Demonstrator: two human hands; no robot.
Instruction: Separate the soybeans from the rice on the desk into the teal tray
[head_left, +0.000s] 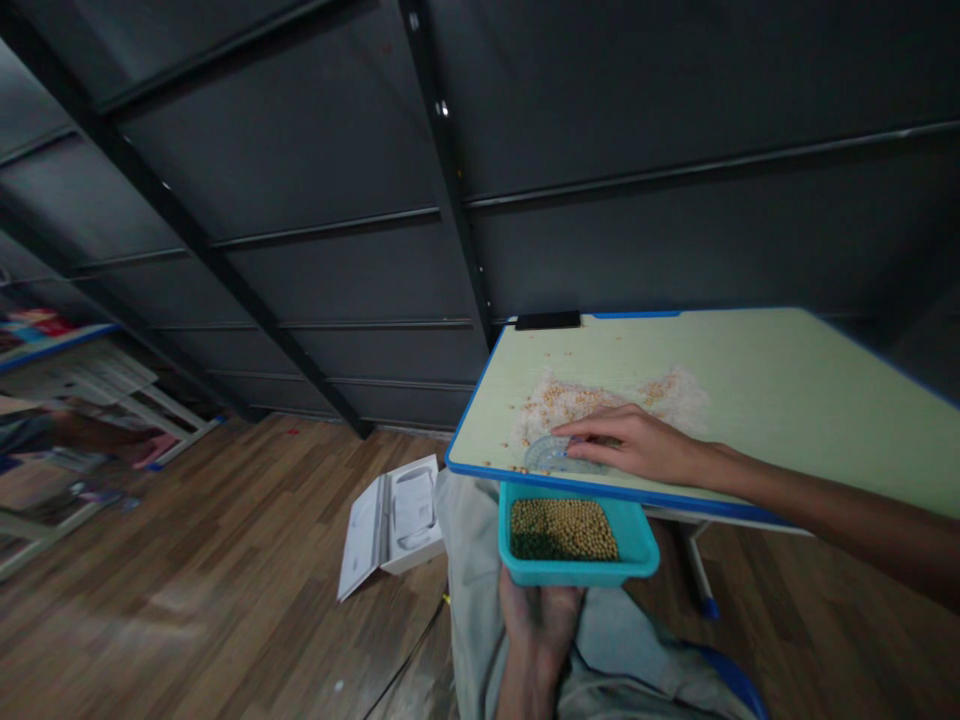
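My left hand (540, 612) supports a turquoise plastic box (637, 566) from below, under the near edge of the desk. Inside the box lie yellow soybeans (581, 520) with small green beans or grains (531, 546) at one corner. On the desktop my right hand (641, 442) grips a clear protractor (541, 455), which lies flat near the front edge. Just beyond that hand spreads a heap of white grains that look like rice (686, 402), with yellow beans (574, 398) mixed in. A few loose beans sit beside the protractor at the desk edge.
The pale green desktop (787, 400) has a blue rim and a black strip (547, 321) at its far edge. An open white box (397, 520) and a dark cable (409, 660) lie on the wooden floor. At far left, a person's leg shows by another desk (67, 345).
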